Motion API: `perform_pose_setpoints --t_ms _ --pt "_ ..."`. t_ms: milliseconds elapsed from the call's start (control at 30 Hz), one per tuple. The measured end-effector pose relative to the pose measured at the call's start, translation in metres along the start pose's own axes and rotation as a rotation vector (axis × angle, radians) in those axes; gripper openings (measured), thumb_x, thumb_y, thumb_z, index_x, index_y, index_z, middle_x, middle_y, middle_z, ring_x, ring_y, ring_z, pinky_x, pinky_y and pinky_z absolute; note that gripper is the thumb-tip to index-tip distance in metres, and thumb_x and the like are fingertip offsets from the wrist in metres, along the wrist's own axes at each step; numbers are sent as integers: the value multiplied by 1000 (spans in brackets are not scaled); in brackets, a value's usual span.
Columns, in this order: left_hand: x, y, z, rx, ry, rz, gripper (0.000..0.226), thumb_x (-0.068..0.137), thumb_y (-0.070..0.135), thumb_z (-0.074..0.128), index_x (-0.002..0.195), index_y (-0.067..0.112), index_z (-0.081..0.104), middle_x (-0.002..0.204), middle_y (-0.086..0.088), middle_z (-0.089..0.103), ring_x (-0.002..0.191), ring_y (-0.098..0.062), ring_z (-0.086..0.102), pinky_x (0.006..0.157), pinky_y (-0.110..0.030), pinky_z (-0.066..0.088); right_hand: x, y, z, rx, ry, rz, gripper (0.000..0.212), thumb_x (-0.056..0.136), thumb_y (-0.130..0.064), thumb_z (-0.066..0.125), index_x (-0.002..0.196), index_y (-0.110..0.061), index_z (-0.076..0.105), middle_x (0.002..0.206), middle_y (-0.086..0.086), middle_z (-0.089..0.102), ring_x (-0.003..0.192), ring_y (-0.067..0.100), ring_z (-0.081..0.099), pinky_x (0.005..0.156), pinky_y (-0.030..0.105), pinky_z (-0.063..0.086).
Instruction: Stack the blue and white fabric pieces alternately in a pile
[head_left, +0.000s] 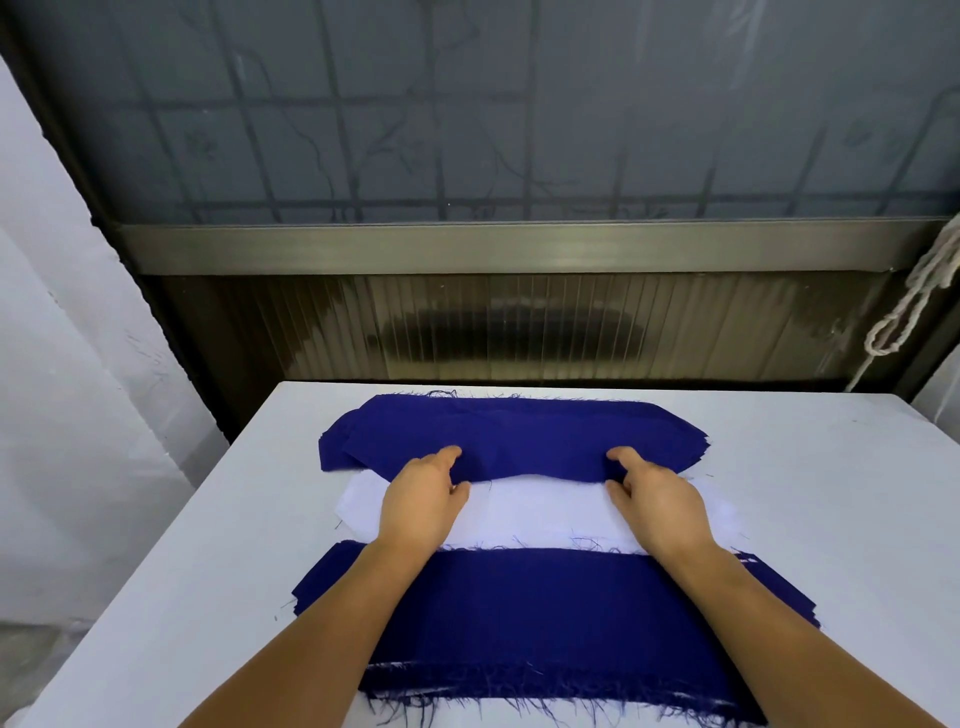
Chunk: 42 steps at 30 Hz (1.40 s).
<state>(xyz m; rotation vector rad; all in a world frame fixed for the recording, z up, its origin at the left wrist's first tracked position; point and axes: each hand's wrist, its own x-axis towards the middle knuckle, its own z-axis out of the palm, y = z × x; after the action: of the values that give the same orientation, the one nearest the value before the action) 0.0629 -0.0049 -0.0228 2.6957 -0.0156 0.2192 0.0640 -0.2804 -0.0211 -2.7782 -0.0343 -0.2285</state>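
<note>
Both hands, the left hand (423, 499) and right hand (657, 499), pinch the near edge of the far blue cloth (514, 436), which lies long sideways, just past the white cloth (540, 512).

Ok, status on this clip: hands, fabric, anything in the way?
Left hand and right hand both pinching near edge of far dark-blue frayed fabric piece. White fabric pile beneath hands; near blue pile under forearms. Nothing in the way.
</note>
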Motion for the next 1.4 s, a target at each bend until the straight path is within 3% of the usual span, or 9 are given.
perform_pose_setpoints --t_ms 200,367,433,633,833,933,1067,1200,1400 --pt "0 -5 6 272 225 146 32 95 34 57 123 22 66 114 1 59 104 -19 52 85 -31 44 -2 2 0 -80 163 -29 23 100 -28 48 113 -25 67 94 -6 62 85 18 57 63 29 46" --pt "0 -8 14 219 104 164 70 90 60 52 148 23 37 153 3 36 143 -18 27 117 -35 21 -7 -1 -2 114 402 -260 9 88 -5 66 95 -9 71 93 2 61 85 23 54 78 37 47" --pt "-1 -7 14 208 115 160 70 90 59 51 148 24 35 151 5 38 142 -17 28 118 -34 21 -11 -4 -6 185 383 -293 9 91 -3 62 93 -10 66 93 -2 62 86 19 54 83 36 45" --pt "0 -7 9 191 189 169 40 94 19 54 134 23 56 133 6 54 124 -17 46 108 -30 32 -35 -9 -18 275 304 -254 7 97 -15 52 98 -15 58 73 -15 54 65 9 52 60 24 41" --pt "-16 -10 -20 47 241 229 22 85 5 66 104 13 75 105 2 69 97 -22 62 90 -31 46 -60 6 -34 188 80 -245 27 84 -34 74 106 -23 62 73 -18 52 52 2 46 56 10 34" --pt "-34 -16 -50 50 191 320 27 80 -2 68 101 13 75 103 3 69 89 -20 64 78 -28 50 -74 15 -46 140 -14 -286 20 85 -27 73 101 -30 62 71 -23 50 59 3 49 57 10 38" --pt "-59 -22 -95 72 -1 369 21 89 16 65 105 28 71 97 19 64 88 -3 59 76 -22 49 -91 15 -70 201 -44 -318 22 85 -17 68 93 -35 59 82 -22 61 67 6 54 61 16 44" --pt "-71 -24 -131 -8 -244 349 11 92 33 63 93 43 67 92 27 62 88 3 59 73 -15 47 -105 7 -94 212 -130 -399 16 85 -25 61 88 -40 55 74 -21 61 54 6 46 54 12 38" --pt "-59 -28 -142 -95 -509 235 7 90 33 66 88 39 69 89 22 68 82 1 63 72 -20 53 -92 5 -101 326 -360 -361 14 93 -32 59 81 -36 60 69 -15 60 59 7 50 56 14 38"
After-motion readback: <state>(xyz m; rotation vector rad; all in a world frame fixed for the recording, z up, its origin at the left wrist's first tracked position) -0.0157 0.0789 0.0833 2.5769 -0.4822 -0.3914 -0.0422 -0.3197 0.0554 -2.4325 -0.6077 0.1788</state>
